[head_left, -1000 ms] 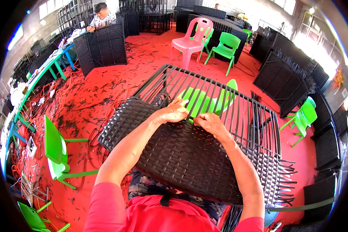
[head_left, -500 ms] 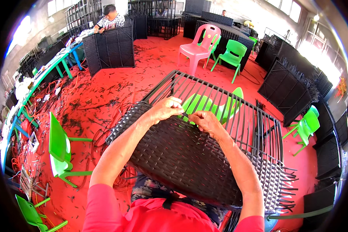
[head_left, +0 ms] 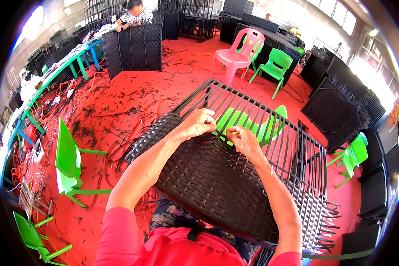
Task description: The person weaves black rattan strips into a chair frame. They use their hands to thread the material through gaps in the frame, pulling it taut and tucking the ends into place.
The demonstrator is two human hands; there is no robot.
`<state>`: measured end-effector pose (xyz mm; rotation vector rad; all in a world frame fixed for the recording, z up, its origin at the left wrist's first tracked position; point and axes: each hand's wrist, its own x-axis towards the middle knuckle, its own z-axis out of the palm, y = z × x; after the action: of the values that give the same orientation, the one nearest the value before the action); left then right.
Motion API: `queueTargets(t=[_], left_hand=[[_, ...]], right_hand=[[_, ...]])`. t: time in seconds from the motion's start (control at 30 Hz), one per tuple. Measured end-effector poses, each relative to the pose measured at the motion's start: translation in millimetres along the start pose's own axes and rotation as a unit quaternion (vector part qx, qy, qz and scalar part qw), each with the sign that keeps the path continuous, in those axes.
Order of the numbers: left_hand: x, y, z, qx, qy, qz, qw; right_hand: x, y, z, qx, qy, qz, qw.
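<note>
A black wicker panel (head_left: 217, 181) on a slatted metal frame (head_left: 262, 107) lies across in front of me. Its near part is tightly woven, while bare parallel slats run along the far part. At the weave's far edge, my left hand (head_left: 198, 123) is closed, fingers curled and pinched together. Just to its right, with a small gap between them, my right hand (head_left: 244, 142) is closed too, thumb against forefinger. What either pinches, if anything, is too small to make out. Loose strip ends (head_left: 328, 226) stick out at the panel's right side.
A green chair (head_left: 70, 164) stands left; another green seat (head_left: 239, 122) shows through the slats. Beyond are a pink chair (head_left: 237, 55) and a green chair (head_left: 275, 66). A person (head_left: 137, 15) handles a dark panel (head_left: 139, 48). Strip scraps litter the red floor (head_left: 181, 57).
My hands have drawn slightly apart, the right one moving right and a little toward me. The whole view has shifted slightly.
</note>
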<state>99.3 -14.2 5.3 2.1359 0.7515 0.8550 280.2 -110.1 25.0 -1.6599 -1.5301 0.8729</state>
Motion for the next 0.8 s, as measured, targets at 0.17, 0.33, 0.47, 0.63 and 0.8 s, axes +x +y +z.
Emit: queueTargets(t=[0.17, 0.33, 0.47, 0.63, 0.8], left_hand=[[-3.7, 7.9, -28.6, -0.125, 0.067, -0.088, 0.986], [-10.1, -2.3, -38.5, -0.098, -0.041, -0.144, 0.984], [0.0, -27.4, -21.9, 0.22, -0.073, -0.052, 0.971], [7.5, -35.4, -22.5, 0.211, -0.121, -0.07, 0.967], [1.1, -19.6, -43.7, 0.08, -0.029, -0.056, 0.995]], right_hand=[[17.2, -24.5, 10.3, 0.073, -0.098, -0.04, 0.992], [28.9, -4.4, 23.1, 0.153, -0.119, 0.02, 0.981], [33.8, 5.0, 24.9, 0.163, -0.09, 0.029, 0.982], [37.4, -4.1, 30.7, 0.089, -0.098, 0.029, 0.991], [30.2, -29.8, 24.3, 0.002, -0.053, -0.017, 0.998]])
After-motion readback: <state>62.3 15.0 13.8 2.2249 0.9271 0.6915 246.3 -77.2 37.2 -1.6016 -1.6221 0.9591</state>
